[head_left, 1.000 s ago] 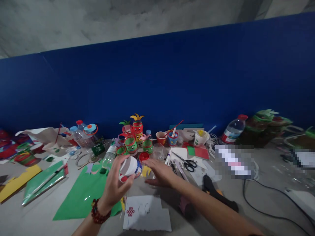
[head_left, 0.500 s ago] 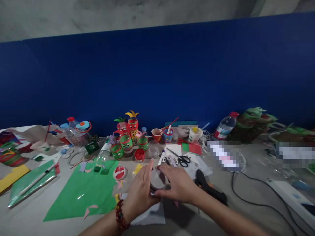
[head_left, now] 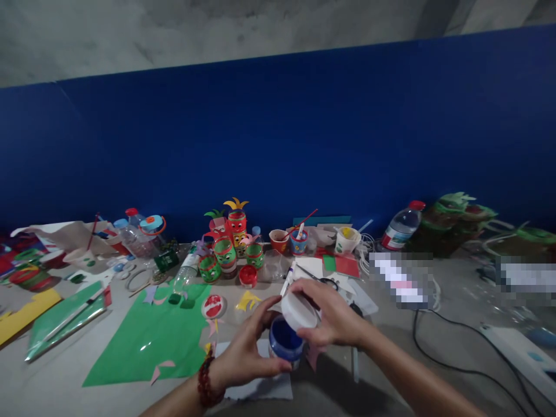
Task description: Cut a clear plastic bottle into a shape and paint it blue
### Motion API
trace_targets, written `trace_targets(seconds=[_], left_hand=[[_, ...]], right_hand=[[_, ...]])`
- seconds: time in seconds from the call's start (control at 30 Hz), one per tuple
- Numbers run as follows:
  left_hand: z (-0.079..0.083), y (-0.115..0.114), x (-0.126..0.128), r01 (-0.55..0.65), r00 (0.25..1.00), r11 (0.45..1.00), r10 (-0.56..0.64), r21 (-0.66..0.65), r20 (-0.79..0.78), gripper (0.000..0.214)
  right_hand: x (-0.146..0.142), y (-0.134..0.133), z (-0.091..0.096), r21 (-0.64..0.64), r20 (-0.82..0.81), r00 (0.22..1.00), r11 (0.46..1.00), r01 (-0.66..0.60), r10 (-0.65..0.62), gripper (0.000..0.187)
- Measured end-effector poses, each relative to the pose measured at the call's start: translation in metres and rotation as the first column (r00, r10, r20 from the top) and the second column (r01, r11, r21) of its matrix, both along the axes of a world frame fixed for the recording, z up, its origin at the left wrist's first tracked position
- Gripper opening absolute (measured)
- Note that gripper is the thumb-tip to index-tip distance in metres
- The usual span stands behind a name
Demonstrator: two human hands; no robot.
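Note:
My left hand (head_left: 245, 353) is closed around a jar of blue paint (head_left: 284, 343), its thumb on the near side. In my right hand (head_left: 332, 313) is the white jar lid (head_left: 299, 311), tilted above the jar's open mouth. White paper (head_left: 256, 387) lies beneath the hands. Left of the jar are a paint-smeared lid (head_left: 213, 306) and a large green sheet (head_left: 143, 341). Farther back sits an open jar of red paint (head_left: 248, 276). Scissors (head_left: 329, 282) lie just beyond my right hand, partly hidden by it.
Decorated cups (head_left: 225, 255) with paper leaves cluster at the back, beside paint cups (head_left: 278, 240) with a brush. A capped water bottle (head_left: 402, 226) stands at the right. A black cable (head_left: 456, 360) crosses the table toward a white power strip (head_left: 516, 359). A blue partition (head_left: 278, 139) rises behind.
The lid has come off the jar into my right hand, uncovering the blue paint. My left hand has stayed around the jar. The view has shifted slightly.

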State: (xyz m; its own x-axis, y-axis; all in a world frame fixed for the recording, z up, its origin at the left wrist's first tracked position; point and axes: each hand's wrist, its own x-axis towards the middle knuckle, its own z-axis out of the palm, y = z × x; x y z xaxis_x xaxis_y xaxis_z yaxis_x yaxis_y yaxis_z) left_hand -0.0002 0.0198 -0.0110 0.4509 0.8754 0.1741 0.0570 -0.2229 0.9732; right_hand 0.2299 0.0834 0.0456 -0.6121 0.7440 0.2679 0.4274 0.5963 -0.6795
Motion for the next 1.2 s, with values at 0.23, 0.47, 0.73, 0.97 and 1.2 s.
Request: trace_targets(seconds=[0.23,0.47,0.73,0.97,1.2], left_hand=[[0.003,0.010,-0.053,-0.455,0.885,0.890,0.450,0.019,0.116,0.086],[-0.026,0.030,-0.075,-0.603,0.773,0.789,0.614,-0.114,0.157,0.078],[-0.045,0.011,-0.060,-0.470,0.829,0.857,0.511,-0.211,0.228,0.079],[-0.044,0.027,-0.065,-0.583,0.813,0.810,0.581,0.061,0.046,0.083],[-0.071,0.047,-0.065,-0.515,0.689,0.748,0.652,0.419,-0.317,0.071]], right_hand=[[-0.009,0.018,-0.049,-0.620,-0.507,0.827,0.769,-0.155,-0.242,0.044],[-0.042,0.022,-0.093,-0.658,-0.515,0.831,0.719,-0.225,-0.211,0.067],[-0.026,0.030,-0.104,-0.582,-0.485,0.859,0.794,-0.177,-0.164,0.073],[-0.009,0.048,-0.109,-0.527,-0.475,0.853,0.846,-0.078,-0.217,0.073],[-0.005,0.048,-0.101,-0.528,-0.485,0.831,0.849,-0.030,-0.273,0.070]])
